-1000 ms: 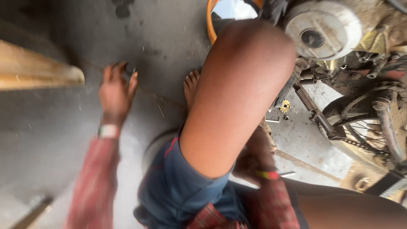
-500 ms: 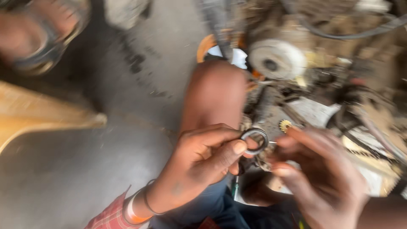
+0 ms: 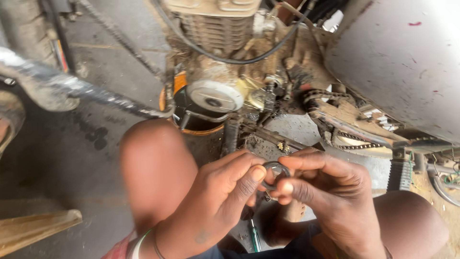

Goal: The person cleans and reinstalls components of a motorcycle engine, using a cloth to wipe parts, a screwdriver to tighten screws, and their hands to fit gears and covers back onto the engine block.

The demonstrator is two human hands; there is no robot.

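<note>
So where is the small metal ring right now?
In the head view the small metal ring sits low at centre, pinched between the left hand and the right hand, in front of the motorcycle engine.

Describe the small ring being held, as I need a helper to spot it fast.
Start at the dirty motorcycle engine at the top of the view and drop down past its round silver cover to the person's two hands. The small dark metal ring sits pinched between the left hand and right hand. It is the only loose, thin hoop there, far smaller than the cover.
</note>
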